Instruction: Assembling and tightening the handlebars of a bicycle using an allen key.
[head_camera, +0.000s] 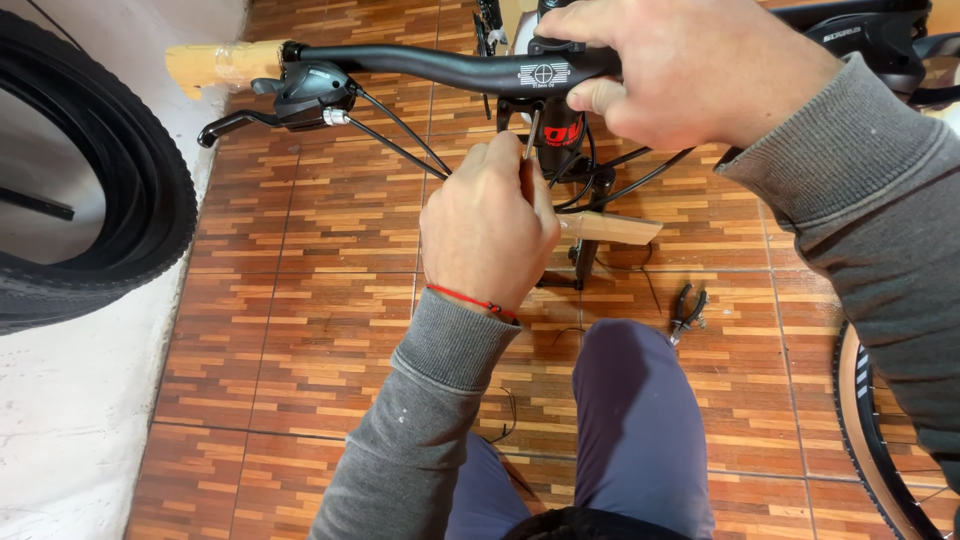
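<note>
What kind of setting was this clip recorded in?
Likely an informal bicycle repair spot, maybe at home. The right hand grips a bicycle handlebar while the left hand works a thin tool under it. A spare tyre leans on the wall, and pliers lie on the tiled floor.

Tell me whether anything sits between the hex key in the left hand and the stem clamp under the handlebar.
Nothing visible does. The left hand holds the hex key upright, its tip right at the stem clamp below the handlebar. The cables run to its left, clear of it. The right hand grips the bar above.
</note>
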